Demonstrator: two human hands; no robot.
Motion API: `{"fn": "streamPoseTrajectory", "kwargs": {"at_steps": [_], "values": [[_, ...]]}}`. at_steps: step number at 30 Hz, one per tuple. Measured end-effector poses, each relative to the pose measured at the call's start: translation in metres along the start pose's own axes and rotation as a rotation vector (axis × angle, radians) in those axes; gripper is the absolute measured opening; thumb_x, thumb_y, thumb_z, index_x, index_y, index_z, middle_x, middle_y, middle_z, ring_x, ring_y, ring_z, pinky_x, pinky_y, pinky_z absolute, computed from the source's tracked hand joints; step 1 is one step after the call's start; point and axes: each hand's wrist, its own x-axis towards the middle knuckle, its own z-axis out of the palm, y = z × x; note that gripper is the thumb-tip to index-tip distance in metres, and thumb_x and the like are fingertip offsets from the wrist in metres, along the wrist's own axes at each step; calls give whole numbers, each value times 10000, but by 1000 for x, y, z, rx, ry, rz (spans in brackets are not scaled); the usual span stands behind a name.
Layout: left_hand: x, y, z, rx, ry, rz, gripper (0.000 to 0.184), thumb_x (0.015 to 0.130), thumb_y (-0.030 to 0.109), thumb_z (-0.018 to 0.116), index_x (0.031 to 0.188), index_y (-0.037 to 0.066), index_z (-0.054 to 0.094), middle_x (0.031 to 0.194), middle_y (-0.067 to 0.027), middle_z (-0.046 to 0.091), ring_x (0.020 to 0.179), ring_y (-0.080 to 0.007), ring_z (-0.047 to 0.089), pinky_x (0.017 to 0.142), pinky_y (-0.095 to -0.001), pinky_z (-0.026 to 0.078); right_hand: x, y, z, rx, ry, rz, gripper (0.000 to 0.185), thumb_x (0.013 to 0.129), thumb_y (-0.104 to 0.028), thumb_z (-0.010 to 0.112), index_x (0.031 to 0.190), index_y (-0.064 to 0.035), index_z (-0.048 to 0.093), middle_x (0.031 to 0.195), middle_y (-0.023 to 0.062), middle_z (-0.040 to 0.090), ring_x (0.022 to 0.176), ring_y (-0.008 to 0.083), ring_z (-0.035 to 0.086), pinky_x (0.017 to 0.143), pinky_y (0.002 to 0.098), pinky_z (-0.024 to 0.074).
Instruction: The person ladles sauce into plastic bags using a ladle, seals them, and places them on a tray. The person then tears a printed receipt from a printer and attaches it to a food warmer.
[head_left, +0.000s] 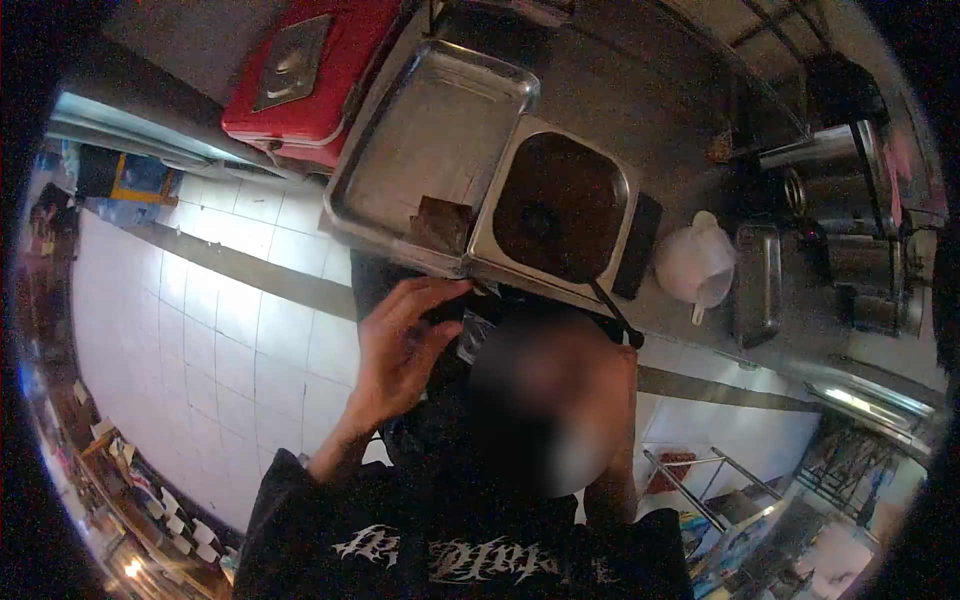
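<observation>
My left hand (408, 345) is at the near edge of a shallow metal tray (410, 130), fingers bent and thumb apart; nothing shows in its grasp. A flat brown square piece (443, 222) lies at the tray's near right corner. Beside the tray stands a square metal container (486, 228) filled with dark brown liquid (560, 200). A dark utensil handle (616, 315) slants out over its near edge. Just below the handle's end, a sliver of my right hand (628, 358) shows. A blurred patch covers the rest, so its grip is hidden.
A red cooler box (285, 115) with a metal lid (295, 65) on top stands at upper left. Right of the container are a white plastic jug (690, 258), a narrow metal pan (758, 285) and steel pots (825, 180). White floor tiles (210, 320) lie below the counter.
</observation>
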Motion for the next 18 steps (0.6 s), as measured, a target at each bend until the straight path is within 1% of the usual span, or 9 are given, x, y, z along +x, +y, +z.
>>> {"fn": "streamPoseTrajectory", "kwargs": {"at_steps": [3,4,7,8,11,14,16,18], "values": [[-16,5,-3,322,-128,311,501,768,107,755,1247,99,606,1309,-115,556,996,-242,636,785,-336,543,-1,-6,4,-101,20,24,391,615,-175,886,944,-33,731,1016,114,716,918,216,694,804,339,543],[-21,9,-1,442,-228,393,563,778,113,718,1318,135,558,1424,-113,467,890,-202,658,689,-324,564,-1,-9,7,-128,15,38,382,624,-168,881,948,-34,730,1034,110,712,934,216,691,812,338,543],[-26,16,13,585,-344,410,593,779,146,679,1352,147,526,1449,-127,439,735,-143,652,606,-294,552,2,-18,15,-166,7,-47,368,642,-152,868,963,-42,726,1082,98,694,956,219,682,813,333,542],[-26,6,20,567,-257,464,575,780,180,645,1343,143,534,1441,-134,447,617,-107,616,554,-282,537,2,-19,16,-189,3,-43,366,641,-154,867,959,-43,725,1087,96,689,955,220,680,810,334,542],[-22,1,23,539,-212,483,581,777,193,652,1344,156,530,1405,-129,477,630,-122,621,550,-290,536,3,-23,16,-228,17,-46,347,637,-160,866,929,-44,720,1088,95,679,951,223,674,806,337,539],[-22,-1,23,584,-240,483,594,765,226,691,1336,173,534,1342,-120,516,661,-148,646,547,-297,533,6,-29,14,-203,62,-101,313,641,-168,861,879,-39,705,1064,104,678,940,229,666,813,337,530],[-19,-1,25,549,-231,446,591,757,269,729,1312,179,547,1296,-107,536,733,-172,665,560,-302,537,6,-29,13,-198,101,-146,298,657,-170,852,861,-34,683,1047,111,677,928,232,661,814,333,521],[-16,-4,26,483,-204,381,588,749,307,762,1282,164,561,1246,-101,558,801,-201,675,581,-309,543,7,-25,6,-385,349,-207,288,698,-168,826,893,-38,659,1032,129,674,888,237,657,777,332,518]]}}
